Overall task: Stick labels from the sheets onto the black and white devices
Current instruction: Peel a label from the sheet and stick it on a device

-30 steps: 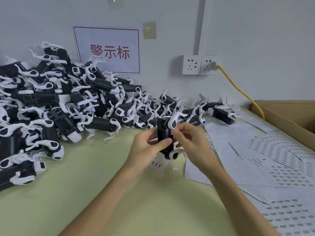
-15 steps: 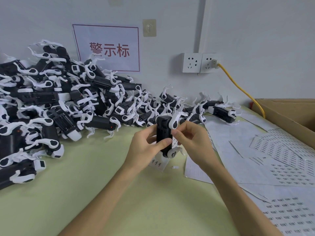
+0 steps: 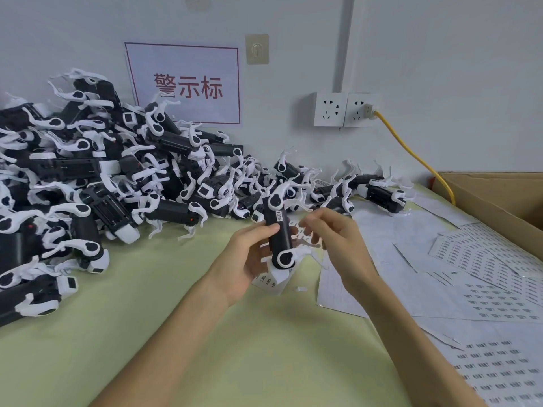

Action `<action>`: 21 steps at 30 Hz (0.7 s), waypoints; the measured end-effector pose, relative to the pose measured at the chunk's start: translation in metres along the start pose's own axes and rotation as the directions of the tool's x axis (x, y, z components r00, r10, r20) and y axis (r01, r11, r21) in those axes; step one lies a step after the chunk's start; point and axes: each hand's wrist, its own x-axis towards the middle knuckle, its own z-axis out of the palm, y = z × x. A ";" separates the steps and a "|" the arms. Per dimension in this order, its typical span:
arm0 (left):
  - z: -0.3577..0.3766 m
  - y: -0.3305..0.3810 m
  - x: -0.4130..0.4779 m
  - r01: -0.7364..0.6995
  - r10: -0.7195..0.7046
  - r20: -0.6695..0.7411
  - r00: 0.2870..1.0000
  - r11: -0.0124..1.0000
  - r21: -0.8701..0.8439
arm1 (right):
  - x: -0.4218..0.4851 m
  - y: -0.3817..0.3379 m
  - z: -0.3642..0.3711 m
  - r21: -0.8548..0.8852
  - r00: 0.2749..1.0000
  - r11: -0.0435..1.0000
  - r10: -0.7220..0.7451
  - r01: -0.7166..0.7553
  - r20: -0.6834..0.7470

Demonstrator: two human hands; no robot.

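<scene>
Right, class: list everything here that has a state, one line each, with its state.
Black and white plastic device: upright, white label stuck on.
Left hand: grips the device.
Right hand: loosely curled, holds nothing.
Yellow cable: plugged into white wall socket.
Brown cardboard box: open.

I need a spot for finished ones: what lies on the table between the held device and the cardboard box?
Head view: overlapping label sheets cover the table from the device to the box; the right hand is above them.
</scene>
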 end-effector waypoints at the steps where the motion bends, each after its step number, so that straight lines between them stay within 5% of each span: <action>1: 0.000 0.001 0.000 0.029 -0.028 0.016 0.999 0.999 -0.040 | 0.000 0.001 0.000 -0.019 1.000 1.000 -0.016 0.017 0.027; 21: -0.001 -0.002 0.003 -0.053 0.059 -0.096 0.994 0.997 0.060 | -0.005 0.002 0.008 -0.072 0.981 0.994 -0.071 0.086 0.182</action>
